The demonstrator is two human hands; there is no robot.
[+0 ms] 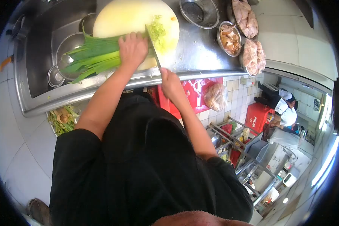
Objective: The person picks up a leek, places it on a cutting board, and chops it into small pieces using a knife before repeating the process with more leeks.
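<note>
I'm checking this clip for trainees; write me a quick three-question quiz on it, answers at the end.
1. Which hand grips the knife?
2. True or false: the green stalks lie entirely on the cutting board.
3. Where are the chopped pieces?
A) On the floor
B) On the board, right of the blade
C) In a steel bowl

Key: 1. The right hand. 2. False; their leafy ends reach over the sink. 3. B.
</note>
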